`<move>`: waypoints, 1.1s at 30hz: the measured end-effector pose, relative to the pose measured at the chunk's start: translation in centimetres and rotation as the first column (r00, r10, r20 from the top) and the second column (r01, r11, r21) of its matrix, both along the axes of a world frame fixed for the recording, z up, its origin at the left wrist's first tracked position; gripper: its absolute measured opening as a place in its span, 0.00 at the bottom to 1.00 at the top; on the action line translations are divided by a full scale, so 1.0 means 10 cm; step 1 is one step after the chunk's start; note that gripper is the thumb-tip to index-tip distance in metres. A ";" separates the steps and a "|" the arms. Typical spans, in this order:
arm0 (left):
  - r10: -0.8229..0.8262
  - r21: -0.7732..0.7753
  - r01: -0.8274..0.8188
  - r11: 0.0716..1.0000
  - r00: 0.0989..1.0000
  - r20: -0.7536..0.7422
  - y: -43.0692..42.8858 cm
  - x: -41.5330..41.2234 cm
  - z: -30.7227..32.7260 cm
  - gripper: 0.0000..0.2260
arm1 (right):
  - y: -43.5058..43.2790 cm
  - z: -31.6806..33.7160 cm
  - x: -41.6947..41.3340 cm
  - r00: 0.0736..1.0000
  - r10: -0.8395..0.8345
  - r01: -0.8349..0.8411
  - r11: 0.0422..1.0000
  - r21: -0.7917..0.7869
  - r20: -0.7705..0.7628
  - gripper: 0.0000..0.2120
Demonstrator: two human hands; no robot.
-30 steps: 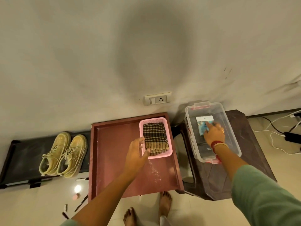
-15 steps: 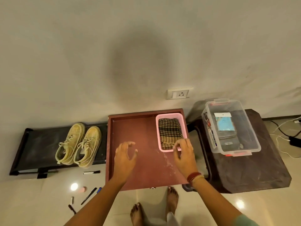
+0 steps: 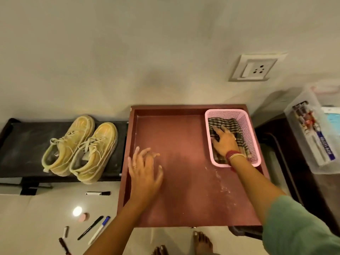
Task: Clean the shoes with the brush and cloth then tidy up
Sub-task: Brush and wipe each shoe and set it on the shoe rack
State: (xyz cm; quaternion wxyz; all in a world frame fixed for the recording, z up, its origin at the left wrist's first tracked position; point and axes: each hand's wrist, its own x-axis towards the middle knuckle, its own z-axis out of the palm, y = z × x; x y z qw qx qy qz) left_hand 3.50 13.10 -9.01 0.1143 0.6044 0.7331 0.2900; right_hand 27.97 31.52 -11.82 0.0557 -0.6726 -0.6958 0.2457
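A pair of yellow-green lace-up shoes [image 3: 79, 148] stands side by side on a low black stand [image 3: 24, 144] at the left. A pink plastic basket [image 3: 246, 129] sits in the far right corner of the red tray-topped table [image 3: 184, 199]. It holds a folded dark checked cloth [image 3: 222, 122]. My right hand [image 3: 225, 142] reaches into the basket and lies on the cloth, fingers spread. My left hand [image 3: 145, 170] hovers over the left part of the table, fingers apart, holding nothing. I see no brush that I can make out.
A clear plastic box [image 3: 312, 144] with packets inside stands on a dark stool [image 3: 298, 181] at the right. Several markers and pens [image 3: 95, 227] and a small pink round item [image 3: 84, 217] lie on the floor. Bare feet [image 3: 202, 242] are at the table's front edge.
My right hand left the clear box, crossed to the pink basket and now lies on the cloth. My left hand let go of the basket's rim and moved left over the table.
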 end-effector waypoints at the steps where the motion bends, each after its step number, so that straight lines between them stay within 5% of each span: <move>1: -0.028 0.016 0.029 0.999 0.999 -0.044 -0.01 0.01 -0.13 0.14 | 0.00 -0.07 0.02 1.000 0.008 -0.010 0.998 0.063 0.019 0.24; 7: -0.113 0.137 0.130 0.982 0.986 -0.120 -0.19 0.13 -0.55 0.15 | 0.04 0.08 0.01 0.997 -0.077 0.061 0.927 0.369 0.029 0.12; 12: -0.055 0.182 0.089 0.979 0.981 -0.187 -0.58 0.18 -0.65 0.11 | -0.31 0.63 0.07 0.912 -0.166 0.357 0.771 0.527 -0.375 0.10; 18: 0.002 0.004 0.000 1.000 0.940 -0.341 -1.21 0.30 -0.67 0.14 | -1.40 1.12 0.04 0.819 0.021 0.373 0.740 0.560 -0.574 0.10; 22: -0.038 -0.085 0.010 0.996 0.938 -0.344 -1.51 0.32 -0.64 0.14 | -2.02 0.87 -0.14 0.888 0.106 0.208 0.774 0.598 -0.447 0.10; 26: -0.088 -0.172 0.038 0.984 0.953 -0.290 -1.68 0.34 -0.61 0.15 | -2.31 0.44 -0.40 0.991 0.108 -0.044 0.814 0.580 -0.077 0.13; 29: -0.089 -0.157 0.051 0.986 0.966 -0.244 -1.68 0.29 -0.60 0.14 | -2.45 0.15 -0.65 0.966 0.181 -0.249 0.836 0.489 0.182 0.14; 33: -0.144 -0.056 0.136 0.989 0.970 -0.197 -1.64 0.09 -0.53 0.15 | -2.55 -0.12 -0.87 0.928 0.313 -0.368 0.850 0.377 0.201 0.16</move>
